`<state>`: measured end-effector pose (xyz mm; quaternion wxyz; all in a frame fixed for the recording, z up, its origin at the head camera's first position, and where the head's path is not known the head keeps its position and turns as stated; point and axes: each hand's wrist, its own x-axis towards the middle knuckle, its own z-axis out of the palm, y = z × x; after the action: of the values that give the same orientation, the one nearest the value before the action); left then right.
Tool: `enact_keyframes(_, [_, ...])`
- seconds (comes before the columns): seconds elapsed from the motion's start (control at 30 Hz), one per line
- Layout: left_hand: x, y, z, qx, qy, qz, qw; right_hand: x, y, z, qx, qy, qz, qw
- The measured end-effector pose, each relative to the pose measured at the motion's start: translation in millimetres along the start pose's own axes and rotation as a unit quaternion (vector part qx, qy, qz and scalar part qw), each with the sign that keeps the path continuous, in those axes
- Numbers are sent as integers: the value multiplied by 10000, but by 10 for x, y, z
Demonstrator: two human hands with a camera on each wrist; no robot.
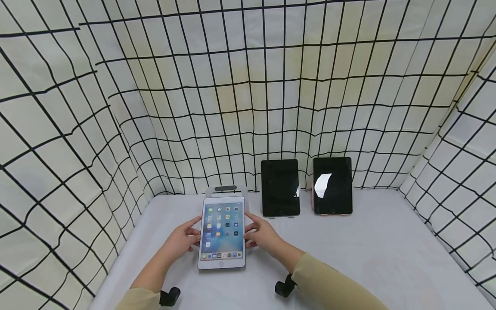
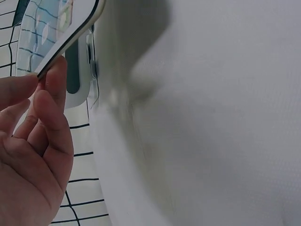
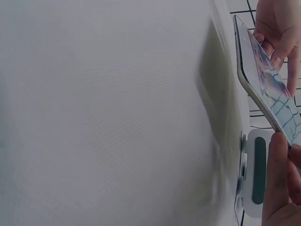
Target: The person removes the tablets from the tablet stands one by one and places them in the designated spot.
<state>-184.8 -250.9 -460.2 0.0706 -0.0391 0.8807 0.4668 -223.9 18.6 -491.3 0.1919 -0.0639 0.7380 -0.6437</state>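
Note:
A white tablet (image 1: 222,245) with a lit home screen of app icons is held up between both hands, tilted, screen toward the head camera. My left hand (image 1: 180,239) pinches its left edge; in the left wrist view the thumb (image 2: 18,89) lies on the front and fingers are behind. On the opposite edge my right hand (image 1: 264,236) grips with thumb and fingers. Both wrist views show a gap and a shadow under the tablet. Behind it stands a pale, see-through-looking piece with a dark grey strip (image 1: 226,188), mostly hidden by the tablet; its kind I cannot tell.
Two tablets with dark screens, a left one (image 1: 280,187) and a right one (image 1: 332,185), lean upright at the back. A white cloth covers the table (image 1: 348,258). White walls with a black grid (image 1: 271,94) enclose the back and sides.

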Motion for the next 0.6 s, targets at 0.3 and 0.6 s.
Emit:
enact_keyframes(0.3, [-2,-100,-37,87,-246,-254,9993,-62,17,79,-108,-116,413,9990])
enact_keyframes(0.6, [-40,-169,-27,152,-391,-462,9981,-81,126,165,-174,-190,627,9977])
